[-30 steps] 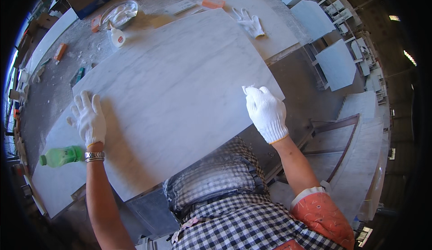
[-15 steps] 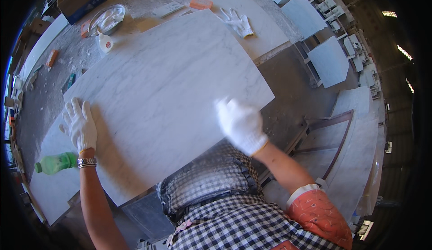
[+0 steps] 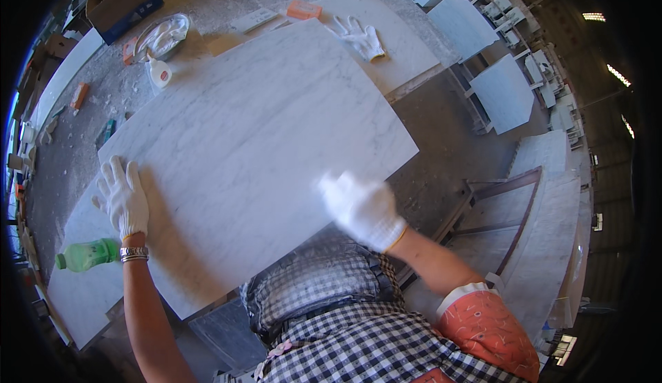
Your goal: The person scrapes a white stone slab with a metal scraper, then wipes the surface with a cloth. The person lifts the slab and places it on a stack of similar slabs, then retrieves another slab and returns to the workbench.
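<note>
Left hand: spread at the slab's edge.
Right hand: blurred, grip? Can't tell.
Bottle: I could knock it, slipping left!

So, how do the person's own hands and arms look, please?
The left hand and blurred right hand wear white knitted gloves with yellow cuff edges. The left arm has silvery metal bands at the wrist; the right arm has a coral patterned sleeve with white trim.

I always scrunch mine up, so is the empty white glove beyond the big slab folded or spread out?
Spread out: the white glove lies with its fingers apart, pointing away from its cuff.
</note>
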`<state>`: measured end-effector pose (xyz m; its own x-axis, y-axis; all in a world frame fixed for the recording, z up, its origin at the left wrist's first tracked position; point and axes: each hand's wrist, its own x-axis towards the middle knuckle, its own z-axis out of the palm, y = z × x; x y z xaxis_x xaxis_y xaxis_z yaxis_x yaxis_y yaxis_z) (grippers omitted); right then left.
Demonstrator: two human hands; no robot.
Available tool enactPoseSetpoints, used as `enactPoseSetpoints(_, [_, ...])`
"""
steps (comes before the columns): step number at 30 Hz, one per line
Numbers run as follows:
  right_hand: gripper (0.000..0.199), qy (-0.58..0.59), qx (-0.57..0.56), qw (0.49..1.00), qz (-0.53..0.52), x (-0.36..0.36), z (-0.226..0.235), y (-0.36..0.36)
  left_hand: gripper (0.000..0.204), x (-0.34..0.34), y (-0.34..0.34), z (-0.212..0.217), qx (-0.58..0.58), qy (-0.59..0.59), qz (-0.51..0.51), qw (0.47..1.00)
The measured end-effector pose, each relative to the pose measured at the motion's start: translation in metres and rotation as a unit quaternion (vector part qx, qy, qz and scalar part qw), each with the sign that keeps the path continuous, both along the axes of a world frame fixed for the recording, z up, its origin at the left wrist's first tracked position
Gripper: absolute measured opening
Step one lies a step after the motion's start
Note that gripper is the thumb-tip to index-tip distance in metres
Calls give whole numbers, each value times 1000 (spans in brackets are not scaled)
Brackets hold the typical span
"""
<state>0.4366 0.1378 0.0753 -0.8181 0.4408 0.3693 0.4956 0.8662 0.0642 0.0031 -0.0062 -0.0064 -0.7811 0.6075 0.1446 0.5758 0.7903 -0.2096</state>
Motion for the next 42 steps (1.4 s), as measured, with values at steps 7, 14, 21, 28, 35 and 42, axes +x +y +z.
enactPoseSetpoints(7, [21,-28,5,995,-100,24,-26,50,59,-3,0,-4,-2,-8,9,1000])
enactPoseSetpoints(14, [17,87,-113,983,113,-23,-41,-72,57,-10,-1,-12,-12,12,3,1000])
enactPoseSetpoints(21, [24,24,0,931,-363,135,-10,125,63,-8,0,-7,-8,-25,4,1000])
enactPoseSetpoints(28, [20,10,-23,999,-36,20,-15,-9,65,37,12,1,26,1,-37,999])
enactPoseSetpoints(35, [25,118,-154,952,236,-31,16,-66,66,132,5,35,88,-48,-157,982])
enactPoseSetpoints(42, [22,216,-260,941,-9,2,33,4,75,286,1,51,274,-322,-377,824])
